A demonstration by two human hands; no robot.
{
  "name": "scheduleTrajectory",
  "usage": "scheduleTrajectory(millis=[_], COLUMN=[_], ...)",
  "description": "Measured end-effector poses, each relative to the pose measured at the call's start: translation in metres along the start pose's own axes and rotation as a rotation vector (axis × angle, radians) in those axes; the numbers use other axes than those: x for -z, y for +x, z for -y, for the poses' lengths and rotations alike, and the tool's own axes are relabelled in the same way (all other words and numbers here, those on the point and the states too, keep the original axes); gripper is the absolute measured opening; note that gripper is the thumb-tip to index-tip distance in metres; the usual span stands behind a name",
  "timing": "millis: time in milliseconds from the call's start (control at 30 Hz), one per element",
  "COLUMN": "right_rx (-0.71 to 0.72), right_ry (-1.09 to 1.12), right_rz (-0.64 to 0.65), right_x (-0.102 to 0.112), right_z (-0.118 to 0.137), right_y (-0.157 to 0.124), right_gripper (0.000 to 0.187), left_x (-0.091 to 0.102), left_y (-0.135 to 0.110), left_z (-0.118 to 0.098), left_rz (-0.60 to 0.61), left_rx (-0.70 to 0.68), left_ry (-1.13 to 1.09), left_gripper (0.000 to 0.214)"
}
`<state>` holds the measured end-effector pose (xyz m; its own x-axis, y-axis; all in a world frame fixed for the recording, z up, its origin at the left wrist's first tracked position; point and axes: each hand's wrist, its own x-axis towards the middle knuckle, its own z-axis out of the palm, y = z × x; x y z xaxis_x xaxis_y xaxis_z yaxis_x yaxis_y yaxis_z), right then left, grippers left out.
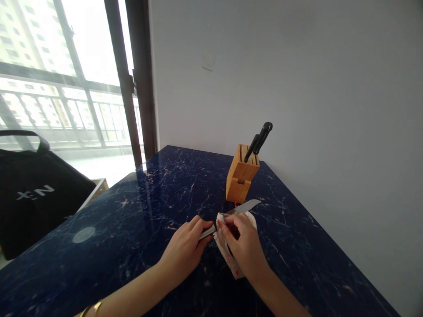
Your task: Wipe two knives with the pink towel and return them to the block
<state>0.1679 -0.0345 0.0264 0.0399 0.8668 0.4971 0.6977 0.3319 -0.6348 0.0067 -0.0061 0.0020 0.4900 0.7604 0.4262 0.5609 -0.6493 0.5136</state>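
Note:
My left hand is closed around the metal handle of a knife, whose silver blade points toward the back right. My right hand is closed on a white patterned cloth that it presses around the blade near the handle. Both hands rest low over the dark blue marble table. Just behind the blade tip stands a wooden knife block with two black-handled knives stuck in its top slots.
A grey wall runs along the table's right side. A black bag with white lettering sits off the table's left edge. Behind it are a large window and a dark door frame. A small pale round mark lies on the tabletop at left.

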Motion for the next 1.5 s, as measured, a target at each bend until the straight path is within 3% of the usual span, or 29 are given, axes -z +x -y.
scheduleTrajectory(millis=[933, 1267, 1500], right_rx=[0.047, 0.060, 0.045], right_ry=[0.003, -0.016, -0.003], right_rz=[-0.012, -0.043, -0.035], right_x=[-0.0019, -0.0015, -0.0037], right_z=[-0.0010, 0.0010, -0.0004], right_y=[-0.0026, -0.0023, -0.0028], right_gripper=[0.014, 0.013, 0.016], left_x=[0.0046, 0.0021, 0.0037], left_y=[0.0028, 0.0008, 0.0021], left_z=[-0.0011, 0.0005, -0.0011], left_rz=[-0.078, -0.014, -0.073], left_rx=[0.021, -0.081, 0.048], left_ry=[-0.112, 0.075, -0.232], left_gripper=[0.016, 0.018, 0.014])
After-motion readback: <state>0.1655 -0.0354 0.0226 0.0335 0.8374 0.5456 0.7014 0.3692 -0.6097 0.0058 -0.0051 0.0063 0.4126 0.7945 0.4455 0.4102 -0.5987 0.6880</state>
